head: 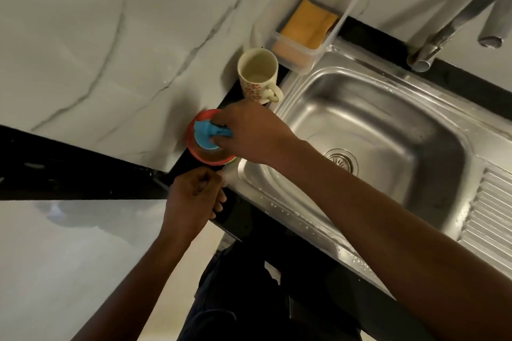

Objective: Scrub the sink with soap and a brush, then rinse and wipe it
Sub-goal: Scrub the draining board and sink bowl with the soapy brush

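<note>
Black counter (243, 219): right hand (249, 133) grips blue brush (207, 133) (over red tub (194, 147)); left hand (194, 202) curled.

View: single head-worn camera | Position: above the sink (360, 130), at its near-left corner | Facing: steeply downward, tilted | Range: close, arm's reach | Overlap: none, one view only

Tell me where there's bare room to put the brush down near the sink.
Free: the ribbed drainboard right of the sink basin, and the basin floor around the drain. Crowded: the left counter strip, with red soap tub, mug and sponge tray.
</note>
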### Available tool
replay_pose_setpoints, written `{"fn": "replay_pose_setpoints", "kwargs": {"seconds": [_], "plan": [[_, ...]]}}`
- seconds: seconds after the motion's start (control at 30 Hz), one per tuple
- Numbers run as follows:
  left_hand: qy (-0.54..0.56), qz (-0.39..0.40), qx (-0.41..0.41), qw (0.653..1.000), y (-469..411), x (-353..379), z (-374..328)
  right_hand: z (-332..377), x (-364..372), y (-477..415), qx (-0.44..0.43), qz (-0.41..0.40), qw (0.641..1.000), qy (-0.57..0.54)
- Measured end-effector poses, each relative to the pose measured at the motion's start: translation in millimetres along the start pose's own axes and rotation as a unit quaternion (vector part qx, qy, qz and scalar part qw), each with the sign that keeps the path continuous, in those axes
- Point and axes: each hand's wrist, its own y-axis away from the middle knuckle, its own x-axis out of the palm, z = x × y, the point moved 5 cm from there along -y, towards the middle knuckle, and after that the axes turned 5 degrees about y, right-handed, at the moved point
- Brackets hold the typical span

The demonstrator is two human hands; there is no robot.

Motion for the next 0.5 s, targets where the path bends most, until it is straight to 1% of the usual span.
{"fn": "replay_pose_setpoints", "kwargs": {"seconds": [0.1,0.17,0.3,0.4,0.5], "plan": [[0.01,-0.011,-0.001,1.0,0,-10,5,8,11,-9,-0.008,0.025,0.996,0.082],[0.015,-0.018,-0.004,1.0,0,-15,8,11,17,-12,-0.017,0.035,0.993,0.115],[0.019,-0.02,-0.003,1.0,1,-18,11,6,20,-14,-0.011,0.041,0.991,0.126],[0.019,-0.019,-0.003,1.0,1,-16,11,1,9,-9,0.012,0.017,0.997,0.075],[0.015,-0.009,0.002,1.0,0,-11,5,-10,-12,7,0.059,-0.021,0.997,-0.045]]}}
